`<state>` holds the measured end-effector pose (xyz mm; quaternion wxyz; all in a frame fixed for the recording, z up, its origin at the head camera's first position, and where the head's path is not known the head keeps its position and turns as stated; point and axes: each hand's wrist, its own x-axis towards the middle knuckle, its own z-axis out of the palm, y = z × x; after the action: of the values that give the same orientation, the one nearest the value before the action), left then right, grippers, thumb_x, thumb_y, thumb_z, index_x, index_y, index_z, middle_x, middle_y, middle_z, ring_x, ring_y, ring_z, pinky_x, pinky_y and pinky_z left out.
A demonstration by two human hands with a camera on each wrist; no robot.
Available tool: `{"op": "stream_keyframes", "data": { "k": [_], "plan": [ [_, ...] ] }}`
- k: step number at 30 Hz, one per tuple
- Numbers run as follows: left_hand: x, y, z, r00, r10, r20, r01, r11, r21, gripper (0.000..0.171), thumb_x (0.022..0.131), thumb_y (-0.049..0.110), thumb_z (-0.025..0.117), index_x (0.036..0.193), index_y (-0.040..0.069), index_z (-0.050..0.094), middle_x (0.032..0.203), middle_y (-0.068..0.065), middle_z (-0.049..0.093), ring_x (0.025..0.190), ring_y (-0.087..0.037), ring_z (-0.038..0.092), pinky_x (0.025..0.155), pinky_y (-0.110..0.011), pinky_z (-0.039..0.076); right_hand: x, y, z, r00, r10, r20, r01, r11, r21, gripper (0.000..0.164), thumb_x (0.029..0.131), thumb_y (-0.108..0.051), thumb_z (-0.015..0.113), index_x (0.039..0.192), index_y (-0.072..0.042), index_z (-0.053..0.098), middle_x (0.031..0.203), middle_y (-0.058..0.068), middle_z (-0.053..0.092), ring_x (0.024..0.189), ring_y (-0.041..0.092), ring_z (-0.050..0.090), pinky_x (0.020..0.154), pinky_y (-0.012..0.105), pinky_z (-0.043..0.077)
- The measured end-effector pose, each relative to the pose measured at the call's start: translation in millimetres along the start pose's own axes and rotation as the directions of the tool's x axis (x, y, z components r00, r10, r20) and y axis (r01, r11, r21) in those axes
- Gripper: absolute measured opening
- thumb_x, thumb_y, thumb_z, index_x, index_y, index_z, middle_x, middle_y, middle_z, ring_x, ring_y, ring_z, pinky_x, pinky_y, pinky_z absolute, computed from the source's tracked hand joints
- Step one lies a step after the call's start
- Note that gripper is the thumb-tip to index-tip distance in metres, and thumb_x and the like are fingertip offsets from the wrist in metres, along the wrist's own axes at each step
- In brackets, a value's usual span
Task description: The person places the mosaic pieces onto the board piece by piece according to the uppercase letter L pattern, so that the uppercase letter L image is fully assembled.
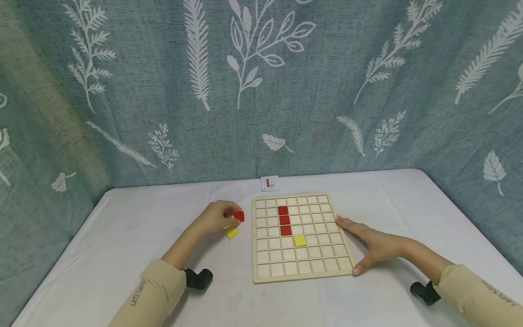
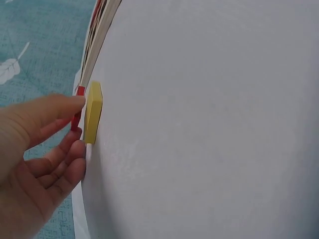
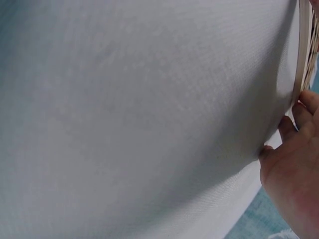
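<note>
My left hand [image 1: 218,217] pinches a red square tile [image 1: 239,216] between thumb and fingers, left of the wooden grid board [image 1: 263,271]. A loose yellow tile [image 1: 232,232] lies on the cloth just below that hand; in the left wrist view this yellow tile [image 2: 93,114] appears beside the fingertips. Three red tiles [image 1: 284,220] form a column in the board's cells, and one yellow tile [image 1: 300,240] sits lower right of them. With fingers spread, my right hand [image 1: 373,243] touches the board's right edge; the right wrist view shows its fingertips against the wooden rim [image 3: 302,55].
A small card [image 1: 270,183] printed with a grid and red and yellow squares lies behind the board. White cloth [image 1: 135,236] covers the table. A patterned blue-green curtain [image 1: 261,113] hangs behind and at both sides. Black devices [image 1: 199,279] are at both wrists.
</note>
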<state>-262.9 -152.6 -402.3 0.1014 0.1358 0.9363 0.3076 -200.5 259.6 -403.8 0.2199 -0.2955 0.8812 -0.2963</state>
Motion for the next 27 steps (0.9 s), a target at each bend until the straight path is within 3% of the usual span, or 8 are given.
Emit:
{"op": "stream_keyframes", "data": {
  "k": [11, 18, 27],
  "plan": [
    [-3.8, 7.8, -8.4, 0.999, 0.0, -0.042, 0.003, 0.998, 0.068, 0.026, 0.076, 0.02, 0.072, 0.099, 0.008, 0.07, 0.086, -0.003, 0.06, 0.075, -0.016, 0.052, 0.058, -0.026, 0.043, 0.5, 1.3, 0.2, 1.0, -0.012, 0.003, 0.012, 1.0, 0.002, 0.118, 0.062, -0.039, 0.082, 0.147, 0.001, 0.01, 0.152, 0.022, 0.003, 0.135, 0.048, 0.004, 0.102, 0.066, 0.008],
    [-7.7, 11.4, -11.5, 0.999, 0.01, -0.045, -0.008, 0.999, 0.045, 0.027, 0.075, 0.023, 0.073, 0.099, 0.01, 0.071, 0.087, -0.003, 0.062, 0.072, -0.016, 0.051, 0.055, -0.026, 0.041, 0.2, 0.5, 0.9, 1.0, -0.01, 0.001, 0.01, 1.0, 0.0, 0.118, 0.062, -0.04, 0.082, 0.147, 0.001, 0.01, 0.152, 0.022, 0.003, 0.136, 0.048, 0.004, 0.102, 0.066, 0.007],
    [-13.9, 21.7, -2.2, 0.979, 0.18, -0.097, -0.181, 0.983, -0.006, 0.027, 0.075, 0.02, 0.075, 0.099, 0.009, 0.072, 0.087, -0.002, 0.065, 0.065, -0.011, 0.049, 0.056, -0.025, 0.041, 0.1, 0.8, 0.6, 1.0, -0.004, -0.004, 0.004, 1.0, -0.008, 0.118, 0.062, -0.041, 0.081, 0.147, 0.001, 0.011, 0.152, 0.022, 0.004, 0.136, 0.048, 0.004, 0.102, 0.066, 0.008]
  ]
}}
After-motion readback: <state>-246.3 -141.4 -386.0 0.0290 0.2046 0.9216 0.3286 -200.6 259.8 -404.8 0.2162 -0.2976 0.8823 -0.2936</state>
